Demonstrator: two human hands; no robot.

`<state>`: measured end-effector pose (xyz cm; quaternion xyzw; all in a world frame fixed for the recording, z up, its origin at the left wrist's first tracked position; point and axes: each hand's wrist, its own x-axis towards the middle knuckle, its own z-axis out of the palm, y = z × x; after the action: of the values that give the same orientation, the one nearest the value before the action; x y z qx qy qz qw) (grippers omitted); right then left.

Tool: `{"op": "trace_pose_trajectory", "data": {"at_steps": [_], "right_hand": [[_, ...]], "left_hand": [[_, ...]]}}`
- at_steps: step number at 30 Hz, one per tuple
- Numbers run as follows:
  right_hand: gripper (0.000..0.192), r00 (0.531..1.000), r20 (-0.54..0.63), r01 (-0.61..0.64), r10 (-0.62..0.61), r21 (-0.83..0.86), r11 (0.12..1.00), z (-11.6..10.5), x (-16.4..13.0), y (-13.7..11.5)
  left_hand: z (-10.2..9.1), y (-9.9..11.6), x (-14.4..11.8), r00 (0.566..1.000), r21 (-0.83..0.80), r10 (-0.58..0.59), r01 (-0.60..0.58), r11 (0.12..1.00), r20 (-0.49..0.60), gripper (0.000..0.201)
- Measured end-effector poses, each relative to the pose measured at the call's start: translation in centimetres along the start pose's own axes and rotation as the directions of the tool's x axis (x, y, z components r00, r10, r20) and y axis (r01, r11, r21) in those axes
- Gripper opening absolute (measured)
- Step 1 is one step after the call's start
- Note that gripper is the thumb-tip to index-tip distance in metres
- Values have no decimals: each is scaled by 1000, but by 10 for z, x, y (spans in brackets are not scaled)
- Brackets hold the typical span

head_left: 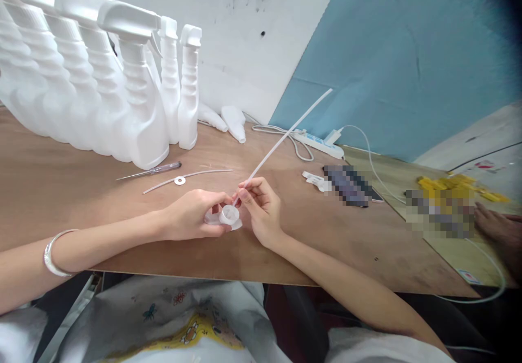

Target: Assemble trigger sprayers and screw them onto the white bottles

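Note:
My left hand (202,210) is closed around a white plastic spray-head part (229,216), whose round collar faces up. My right hand (263,208) pinches the lower end of a long thin white tube (289,131) close to that part. The tube slants up and to the right. Whether its lower end sits inside the part is hidden by my fingers. Just beyond my left hand, a second thin tube (196,176) lies on the table beside a white washer (179,180). A screwdriver (150,171) with a clear handle rests behind them.
Several white spray bottles (142,112) stand in rows at the left. White nozzle-shaped pieces (234,123) and a power strip (320,144) lie along the wall. A white trigger piece (318,180) and a phone (346,185) are to the right. Another person's hand (495,224) is at far right.

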<state>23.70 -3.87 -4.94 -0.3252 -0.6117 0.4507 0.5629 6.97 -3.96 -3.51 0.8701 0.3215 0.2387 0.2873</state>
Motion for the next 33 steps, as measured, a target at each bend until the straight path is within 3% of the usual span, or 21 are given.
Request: {"op": "trace_pose_trajectory", "data": {"at_steps": [12,20,33], "right_hand": [[10,999,45,31,-31,-11,999,0,-1,-1],[9,996,51,81,-76,-116,990,-2,-6,1],[13,977,107,194,-183,-112,975,-6,-3,6]], "left_hand": [[1,-2,0,1000,20,14,-15,1000,21,23],[1,-3,1,1000,17,15,-15,1000,9,22],[0,-3,1,999,-23,14,-14,1000,29,20]]}}
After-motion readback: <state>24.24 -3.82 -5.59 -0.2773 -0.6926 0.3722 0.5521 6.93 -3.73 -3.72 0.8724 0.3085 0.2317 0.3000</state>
